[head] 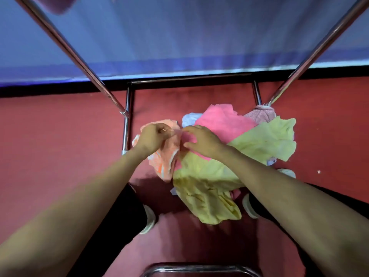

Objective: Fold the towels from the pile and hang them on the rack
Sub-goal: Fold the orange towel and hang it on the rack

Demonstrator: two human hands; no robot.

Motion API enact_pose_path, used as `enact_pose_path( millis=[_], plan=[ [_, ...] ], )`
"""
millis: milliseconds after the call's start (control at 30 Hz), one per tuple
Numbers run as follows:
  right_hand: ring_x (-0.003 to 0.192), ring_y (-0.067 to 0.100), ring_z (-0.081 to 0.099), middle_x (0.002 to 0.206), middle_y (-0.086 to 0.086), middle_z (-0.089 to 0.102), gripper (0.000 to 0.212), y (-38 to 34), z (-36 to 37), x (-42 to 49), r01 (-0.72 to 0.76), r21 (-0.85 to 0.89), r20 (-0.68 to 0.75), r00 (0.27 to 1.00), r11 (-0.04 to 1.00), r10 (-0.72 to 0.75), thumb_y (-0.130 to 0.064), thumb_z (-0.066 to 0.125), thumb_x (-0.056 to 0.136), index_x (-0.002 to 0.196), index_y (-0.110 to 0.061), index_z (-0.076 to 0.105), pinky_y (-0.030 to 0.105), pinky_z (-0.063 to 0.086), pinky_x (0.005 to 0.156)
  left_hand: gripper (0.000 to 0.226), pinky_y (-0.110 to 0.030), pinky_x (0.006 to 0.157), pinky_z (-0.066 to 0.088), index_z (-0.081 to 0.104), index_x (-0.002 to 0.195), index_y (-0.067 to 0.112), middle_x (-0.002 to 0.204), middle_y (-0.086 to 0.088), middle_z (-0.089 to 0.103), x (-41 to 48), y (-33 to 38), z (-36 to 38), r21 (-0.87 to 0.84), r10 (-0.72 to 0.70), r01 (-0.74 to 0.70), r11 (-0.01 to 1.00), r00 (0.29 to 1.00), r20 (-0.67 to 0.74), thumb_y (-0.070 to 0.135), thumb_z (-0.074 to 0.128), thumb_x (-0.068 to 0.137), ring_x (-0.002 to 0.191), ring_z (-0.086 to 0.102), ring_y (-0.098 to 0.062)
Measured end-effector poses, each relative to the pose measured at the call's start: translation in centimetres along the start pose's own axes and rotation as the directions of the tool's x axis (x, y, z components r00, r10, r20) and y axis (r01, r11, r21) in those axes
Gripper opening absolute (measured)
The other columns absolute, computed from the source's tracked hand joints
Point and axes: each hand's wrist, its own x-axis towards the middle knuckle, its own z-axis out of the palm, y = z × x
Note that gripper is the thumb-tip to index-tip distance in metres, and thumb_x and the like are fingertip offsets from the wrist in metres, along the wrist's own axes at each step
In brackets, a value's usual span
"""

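Note:
A pile of towels lies on the red floor between the legs of a chrome rack (126,124). It holds a large yellow towel (259,142), a pink towel (221,120), a fuzzy mauve one (261,113) and a pale blue one (189,118). At the pile's left edge an orange patterned towel (165,160) is pinched at its top by my left hand (152,136). My right hand (201,141) rests beside it with fingers curled on the same edge, over the pink towel. A purple towel (58,5) hangs on the left rail, top left.
Two chrome rails (319,48) slope up left and right. A blue curtain (179,37) hangs behind. My feet in white shoes (149,218) stand near the pile. A curved chrome bar (199,269) sits at the bottom edge.

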Motion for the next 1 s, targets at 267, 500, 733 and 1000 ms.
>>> enact_pose_path(
  millis=[267, 500, 733, 1000],
  plan=[
    [0.093, 0.005, 0.059, 0.104, -0.003, 0.064, 0.035, -6.1, -8.8, -7.3, 0.227, 0.425, -0.198, 0.968, 0.876, -0.155, -0.007, 0.07, 0.084, 0.113, -0.024, 0.059, 0.009, 0.042, 0.083, 0.009, -0.018, 0.057, 0.053, 0.065, 0.08, 0.01, 0.064, 0.0, 0.066, -6.6, 9.3, -4.1, -0.633, -0.098, 0.044, 0.773, 0.994, -0.051, 0.009, 0.064, 0.089, 0.052, 0.058, -0.006],
    [0.077, 0.004, 0.059, 0.086, -0.002, 0.068, 0.013, -6.8, -10.7, -10.5, 0.077, 0.412, -0.154, 0.988, 0.908, -0.014, -0.017, 0.072, 0.083, 0.095, -0.018, 0.066, 0.02, 0.048, 0.079, 0.012, -0.017, 0.048, 0.053, 0.061, 0.083, 0.006, 0.054, 0.002, 0.064, -8.5, 12.4, -4.2, -0.908, -0.233, 0.146, 0.392, 0.971, 0.055, 0.007, 0.056, 0.094, 0.048, 0.061, -0.005],
    [0.079, 0.007, 0.064, 0.09, -0.001, 0.067, 0.021, -7.1, -11.2, -10.0, -0.129, 0.723, -0.063, 0.966, 0.679, 0.251, -0.034, 0.054, 0.097, 0.103, -0.016, 0.063, 0.017, 0.049, 0.071, 0.012, -0.022, 0.047, 0.055, 0.059, 0.082, 0.002, 0.068, -0.005, 0.055, -6.8, 12.7, -5.1, -0.975, -0.375, 0.157, 0.158, 0.923, 0.088, 0.004, 0.057, 0.094, 0.065, 0.06, -0.012],
    [0.084, 0.015, 0.06, 0.083, 0.001, 0.063, 0.034, -6.2, -9.9, -8.9, -0.038, 0.502, -0.269, 0.943, 0.864, 0.198, 0.001, 0.062, 0.086, 0.114, -0.013, 0.05, 0.018, 0.044, 0.077, 0.019, -0.029, 0.066, 0.055, 0.059, 0.088, 0.007, 0.081, -0.004, 0.058, -5.4, 11.4, -5.0, -0.951, -0.332, 0.128, 0.282, 0.943, 0.029, -0.001, 0.045, 0.097, 0.06, 0.065, -0.006]
  ],
)
